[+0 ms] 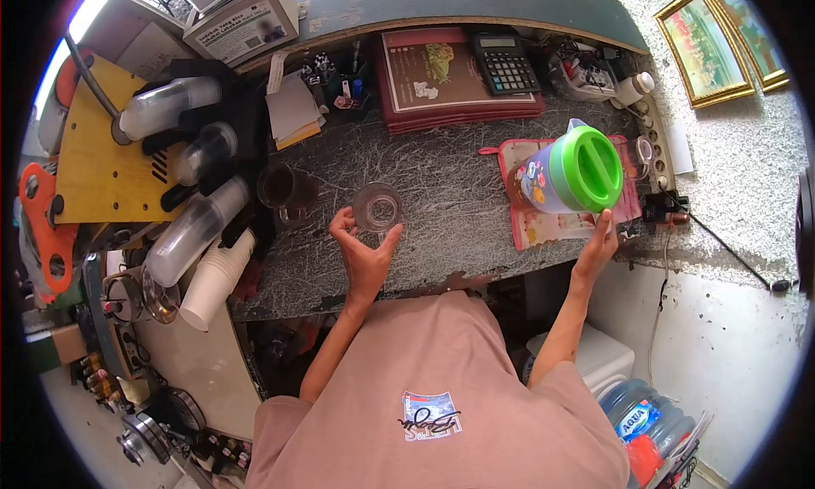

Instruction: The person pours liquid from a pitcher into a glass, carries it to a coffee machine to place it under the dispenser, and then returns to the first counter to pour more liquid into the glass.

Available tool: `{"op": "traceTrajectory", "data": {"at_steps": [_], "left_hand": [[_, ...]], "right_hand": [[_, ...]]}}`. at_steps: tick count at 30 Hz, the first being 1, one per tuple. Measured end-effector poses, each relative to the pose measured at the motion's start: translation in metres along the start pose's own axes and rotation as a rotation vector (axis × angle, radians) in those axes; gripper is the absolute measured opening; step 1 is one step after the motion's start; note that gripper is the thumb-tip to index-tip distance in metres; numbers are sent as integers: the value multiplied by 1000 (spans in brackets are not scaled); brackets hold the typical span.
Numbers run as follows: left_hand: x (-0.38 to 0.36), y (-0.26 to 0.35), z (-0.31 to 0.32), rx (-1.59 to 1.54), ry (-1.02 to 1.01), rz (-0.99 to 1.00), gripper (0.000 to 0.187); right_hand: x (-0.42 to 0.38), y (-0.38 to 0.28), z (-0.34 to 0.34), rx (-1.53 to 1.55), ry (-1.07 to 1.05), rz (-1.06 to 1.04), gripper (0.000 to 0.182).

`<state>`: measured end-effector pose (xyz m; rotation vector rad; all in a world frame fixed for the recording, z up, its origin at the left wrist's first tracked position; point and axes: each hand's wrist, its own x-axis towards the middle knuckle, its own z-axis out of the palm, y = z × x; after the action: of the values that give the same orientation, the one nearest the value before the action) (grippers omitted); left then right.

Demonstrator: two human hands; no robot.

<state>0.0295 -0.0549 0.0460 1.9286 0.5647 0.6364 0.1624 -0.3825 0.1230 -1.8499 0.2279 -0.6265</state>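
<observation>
My left hand [365, 261] curls its thumb and fingers round the sides of a clear drinking glass [377, 207] on the worn dark tabletop. At the right, my right hand [598, 244] grips the near side of a plastic pitcher [552, 180] with a bright green lid [592, 168]. The pitcher's handle is mostly hidden by lid and fingers. Beneath the pitcher lies a pink patterned cloth [526, 233]. Left of the drinking glass stands a dark glass mug [287, 192]. Part of another glass [515, 188] shows behind the pitcher's left side.
A calculator [507, 63] lies on maroon menu folders [429, 77] at the back. Paper cups [212, 285] and stacked plastic cups [191, 234] stick out at the left. A power strip [654, 132] runs along the right wall, with a cable below. Note papers [293, 107] lie back left.
</observation>
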Motion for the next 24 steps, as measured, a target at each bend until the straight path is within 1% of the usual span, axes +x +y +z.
{"op": "traceTrajectory", "data": {"at_steps": [1, 2, 3, 4, 5, 6, 7, 8, 9, 10, 11, 13, 14, 15, 16, 17, 18, 19, 20, 21, 23, 24], "left_hand": [[-3, -2, -1, 25, -2, -14, 69], [-7, -4, -2, 22, 5, -15, 69], [-10, -4, -2, 43, -2, -6, 58], [-13, -5, -3, 64, -12, 2, 49], [-15, -5, -5, 59, -8, 0, 49], [-15, -3, -8, 76, -104, -50, 39], [-15, -2, -10, 92, -199, -100, 34], [-15, -1, -8, 87, -192, -104, 34], [-14, 0, -6, 20, -190, -89, 32], [-14, 0, -4, -45, -188, -74, 34], [-15, -4, -1, -48, -178, -76, 34], [-15, -12, 7, -255, -204, -25, 36], [-16, -17, 7, -258, -196, -27, 36], [-14, -19, 6, -259, -234, -15, 38], [-13, -22, 5, -259, -274, -6, 41], [-14, -25, 3, -258, -268, -13, 41], [-14, -31, 2, -199, -321, -3, 41], [-12, -34, 1, -141, -373, 9, 42], [-12, -37, 1, -142, -366, 7, 42], [-13, -38, 2, -136, -360, 19, 44], [-14, -37, 4, -131, -351, 25, 45], [-14, -35, 6, -132, -315, 35, 45]], "right_hand": [[1, 1, 1, 163, -164, 165, 43], [-2, 3, 10, 385, -119, 185, 47], [1, 7, 11, 387, -126, 179, 47], [4, 16, 9, 482, -161, 190, 47], [5, 23, 7, 574, -194, 202, 48], [5, 23, 10, 572, -198, 196, 48], [6, 23, 15, 598, -170, 183, 50], [8, 22, 19, 624, -145, 171, 52], [10, 19, 22, 626, -155, 165, 52], [11, 16, 24, 611, -148, 166, 51], [13, 11, 26, 596, -141, 165, 50], [16, 2, 30, 551, -201, 120, 49], [17, -2, 31, 501, -250, 83, 48], [19, -9, 32, 501, -259, 80, 48], [20, -16, 32, 453, -328, 74, 46], [21, -23, 32, 404, -395, 69, 45], [21, -31, 32, 403, -403, 70, 45], [22, -40, 34, 318, -494, 31, 42], [23, -50, 35, 231, -584, -9, 40], [23, -62, 38, 230, -590, -10, 40], [18, -85, 46, 117, -736, -44, 35], [17, -93, 49, 115, -741, -46, 35]]}}
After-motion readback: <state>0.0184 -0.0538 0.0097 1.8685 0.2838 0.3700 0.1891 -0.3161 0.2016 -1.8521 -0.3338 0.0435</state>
